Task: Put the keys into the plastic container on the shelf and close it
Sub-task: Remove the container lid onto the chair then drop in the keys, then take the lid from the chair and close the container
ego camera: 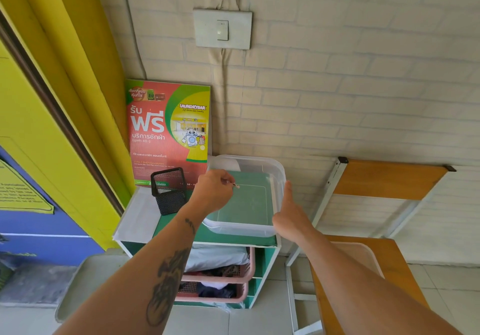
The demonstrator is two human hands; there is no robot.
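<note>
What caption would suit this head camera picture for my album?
Left hand holds small keys over an open clear plastic container on a green shelf, right hand at its rim.

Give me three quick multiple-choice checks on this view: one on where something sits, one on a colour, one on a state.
1. Where is the black mesh pen holder?
A. left of the plastic container on the shelf top
B. inside the container
C. on the wooden desk

2. What colour are the baskets in the shelf?
A. blue
B. pink
C. black

3. What state is the container in?
A. closed with a lid
B. tipped on its side
C. open, no lid on it

Answers: 1 A, it stands beside the container's left edge. 2 B, both rims are pink. 3 C, the left hand holds something small over the open top while the right hand rests at its right wall.
</note>
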